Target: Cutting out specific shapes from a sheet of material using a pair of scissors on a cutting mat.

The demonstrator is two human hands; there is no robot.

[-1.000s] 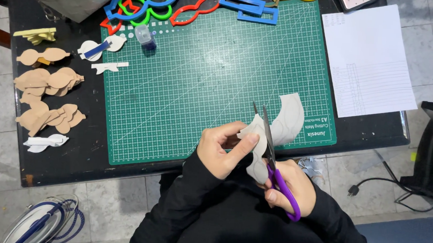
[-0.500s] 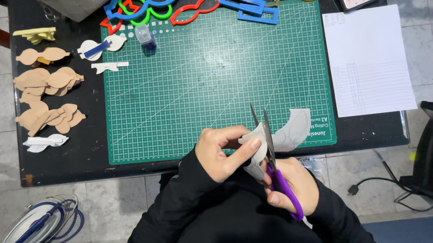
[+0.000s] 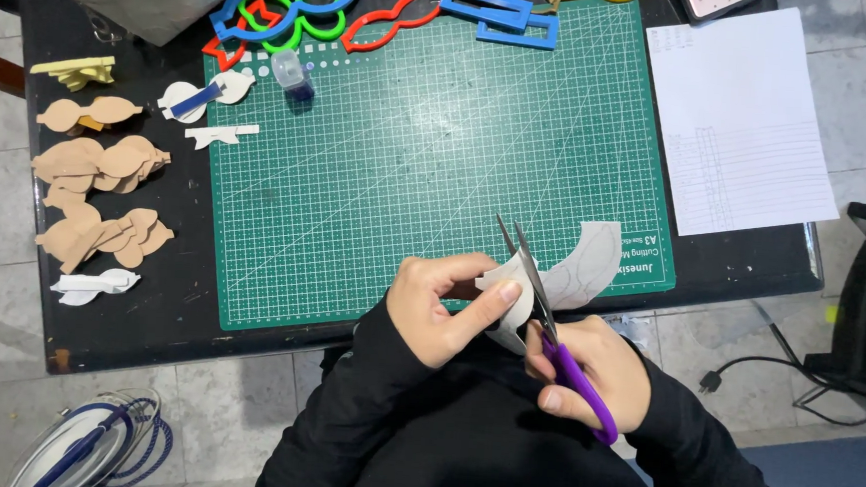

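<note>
Two hands, left hand [image 3: 439,309] pinching grey sheet [image 3: 577,267], right hand [image 3: 586,368] gripping scissors [image 3: 535,290], blades pointing away.

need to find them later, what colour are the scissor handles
Purple scissor handles, in the right hand; head view.

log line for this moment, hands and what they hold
left hand: holds grey sheet | right hand: purple scissors cutting sheet | below: green cutting mat

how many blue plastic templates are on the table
2: a wavy blue outline template at the mat's top left corner, and a rectangular blue template at the mat's top centre. More may sit beyond the frame's top edge.
</note>
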